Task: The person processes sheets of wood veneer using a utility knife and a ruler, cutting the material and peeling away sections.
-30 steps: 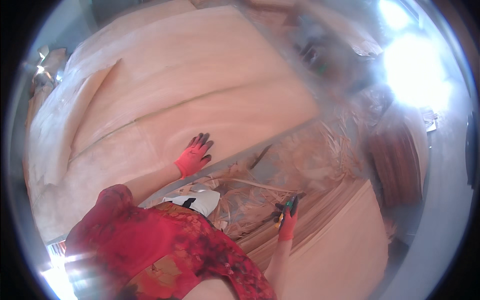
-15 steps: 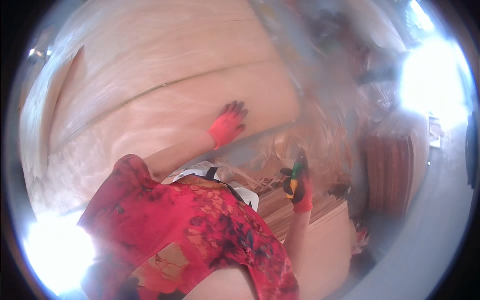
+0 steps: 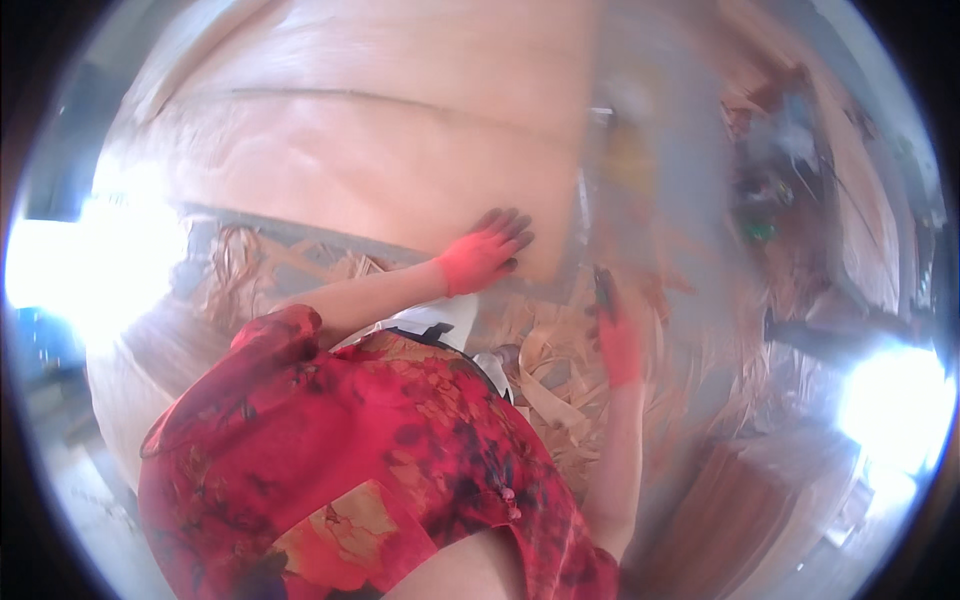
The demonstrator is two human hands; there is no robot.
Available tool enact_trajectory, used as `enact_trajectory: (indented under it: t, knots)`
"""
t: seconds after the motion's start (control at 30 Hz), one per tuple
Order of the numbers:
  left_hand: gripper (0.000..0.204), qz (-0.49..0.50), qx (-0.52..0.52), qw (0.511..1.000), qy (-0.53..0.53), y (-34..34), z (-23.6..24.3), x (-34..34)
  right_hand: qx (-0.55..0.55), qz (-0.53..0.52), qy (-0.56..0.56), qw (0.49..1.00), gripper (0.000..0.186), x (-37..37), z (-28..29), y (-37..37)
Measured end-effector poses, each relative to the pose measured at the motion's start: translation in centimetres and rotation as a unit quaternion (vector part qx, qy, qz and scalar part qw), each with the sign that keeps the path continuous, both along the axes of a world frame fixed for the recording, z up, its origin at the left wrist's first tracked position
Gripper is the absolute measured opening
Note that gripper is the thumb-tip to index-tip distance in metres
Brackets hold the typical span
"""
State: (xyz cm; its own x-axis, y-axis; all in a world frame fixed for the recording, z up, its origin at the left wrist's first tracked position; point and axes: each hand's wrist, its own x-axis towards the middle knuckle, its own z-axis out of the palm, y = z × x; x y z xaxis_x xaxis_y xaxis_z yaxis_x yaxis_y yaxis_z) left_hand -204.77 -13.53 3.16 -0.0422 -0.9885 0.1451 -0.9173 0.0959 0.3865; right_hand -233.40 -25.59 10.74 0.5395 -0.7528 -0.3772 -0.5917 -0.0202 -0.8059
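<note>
Fingers (image 3: 512,226) of the left hand (image 3: 482,256), gloved in red with dark tips, are spread moderately and laid flat on a pale wood sheet (image 3: 400,165), close to its near right corner; nothing is seen gripped by them. By the right hand (image 3: 619,345), gloved alike, a narrow dark tool (image 3: 604,288) is held, with the fingers curled about it; the grip is blurred, and how tightly they are closed cannot be told. The tool is located just beyond the sheet's right corner, to the right of the left hand. Its long axis is pointed away from the body, tipped slightly leftward, and is set roughly along the sheet's right edge; its exact shape is lost in blur. The sheet's near edge is slanted from upper left down toward that corner, and its surface is crossed from left to right by a dark line (image 3: 345,94). Its far end is cut off by the view, so its long axis cannot be judged. Below the right corner, curled wood strips (image 3: 560,405) are strewn, and a red patterned garment (image 3: 370,480) is worn by the person. At lower right, a brown stack (image 3: 735,515) is seen.
</note>
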Motion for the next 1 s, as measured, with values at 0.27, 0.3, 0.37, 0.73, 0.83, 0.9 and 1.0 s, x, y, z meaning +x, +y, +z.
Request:
enact_trajectory:
  t: [0.27,0.3,0.37,0.73,0.83,0.9,1.0]
  knots:
    - [0.057,0.089,-0.006,0.996,0.002,-2.7,-1.9,-4.2,-0.119,0.301,0.076,0.943,0.051,5.9,-4.6,-13.6]
    - [0.057,0.094,-0.013,0.995,0.015,-3.3,-2.2,-4.0,-0.119,0.322,0.070,0.937,0.050,6.8,-4.9,-15.2]
    - [0.055,0.111,-0.017,0.993,0.040,-2.8,-2.6,-4.6,-0.100,0.366,0.071,0.922,0.049,8.1,-5.2,-16.2]
    - [0.032,0.243,-0.037,0.966,0.083,-4.3,-2.4,-7.1,-0.169,0.550,0.085,0.814,0.050,12.6,-6.2,-21.2]
    - [0.029,0.263,-0.047,0.961,0.069,-4.6,-2.5,-6.9,-0.178,0.575,0.053,0.797,0.050,13.1,-6.6,-22.0]
    - [0.029,0.284,-0.052,0.954,0.080,-5.0,-2.5,-7.9,-0.176,0.594,0.077,0.781,0.050,13.0,-6.6,-22.4]
    - [0.030,0.305,-0.047,0.949,0.070,-5.4,-2.6,-8.2,-0.157,0.601,0.077,0.780,0.050,13.3,-7.0,-22.7]
